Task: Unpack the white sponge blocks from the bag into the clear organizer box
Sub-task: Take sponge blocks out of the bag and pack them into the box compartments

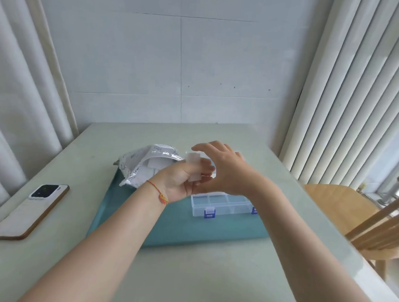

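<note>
A crinkled silver-white bag lies open on the far left of a teal mat, with more white sponge showing in its mouth. My left hand holds one white sponge block upright above the mat. Just right of the block, my right hand hovers with fingers spread, its fingertips close to the block; whether they touch is unclear. Below both hands sits the clear organizer box with blue latches, its near compartments visible and its far side hidden by my hands.
A phone lies face down at the table's left edge. A wooden chair stands off the table's right side. Curtains hang on the left, vertical blinds on the right, and a wall stands behind the table.
</note>
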`<state>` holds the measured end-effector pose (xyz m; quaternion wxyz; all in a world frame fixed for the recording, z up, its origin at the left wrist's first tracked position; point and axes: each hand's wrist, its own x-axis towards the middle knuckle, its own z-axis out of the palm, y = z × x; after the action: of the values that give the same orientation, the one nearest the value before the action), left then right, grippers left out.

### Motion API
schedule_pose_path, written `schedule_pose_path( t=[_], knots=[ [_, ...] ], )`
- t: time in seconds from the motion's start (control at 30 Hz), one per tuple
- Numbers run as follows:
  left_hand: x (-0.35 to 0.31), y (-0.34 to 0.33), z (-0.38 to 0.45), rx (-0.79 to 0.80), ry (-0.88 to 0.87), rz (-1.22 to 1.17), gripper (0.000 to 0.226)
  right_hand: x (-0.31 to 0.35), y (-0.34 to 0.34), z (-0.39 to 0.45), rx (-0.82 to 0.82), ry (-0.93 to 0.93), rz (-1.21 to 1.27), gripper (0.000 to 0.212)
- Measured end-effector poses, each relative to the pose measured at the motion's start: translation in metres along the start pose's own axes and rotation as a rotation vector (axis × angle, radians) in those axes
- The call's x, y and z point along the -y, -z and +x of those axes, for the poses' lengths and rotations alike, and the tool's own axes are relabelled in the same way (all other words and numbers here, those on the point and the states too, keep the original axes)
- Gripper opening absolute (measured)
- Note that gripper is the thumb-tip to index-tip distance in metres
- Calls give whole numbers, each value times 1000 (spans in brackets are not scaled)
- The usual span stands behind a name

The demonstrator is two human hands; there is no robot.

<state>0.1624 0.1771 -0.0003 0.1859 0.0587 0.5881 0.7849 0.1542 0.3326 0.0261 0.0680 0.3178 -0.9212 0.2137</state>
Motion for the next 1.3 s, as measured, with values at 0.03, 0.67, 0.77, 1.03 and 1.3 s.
schedule_pose_path(
  t=[0.03, 0.67, 0.77, 1.03, 1.3],
  knots=[
    [0, -3, 4, 19, -2, 24, 24, -3, 0, -1, 8, 1, 8, 86],
    [-6, -23, 43, 191, 67, 177, 24, -58, 19, 8, 33, -158, 688, 15],
    [-7, -23, 46, 184, 88, 215, 25, -64, 16, 10, 60, -187, 634, 10],
    [3, -17, 66, -453, -80, 750, 21, -99, 8, 20, -191, -522, 548, 10],
    [10, -10, 69, -547, -53, 974, 26, -91, -18, 32, -114, -587, 573, 15]
  ],
)
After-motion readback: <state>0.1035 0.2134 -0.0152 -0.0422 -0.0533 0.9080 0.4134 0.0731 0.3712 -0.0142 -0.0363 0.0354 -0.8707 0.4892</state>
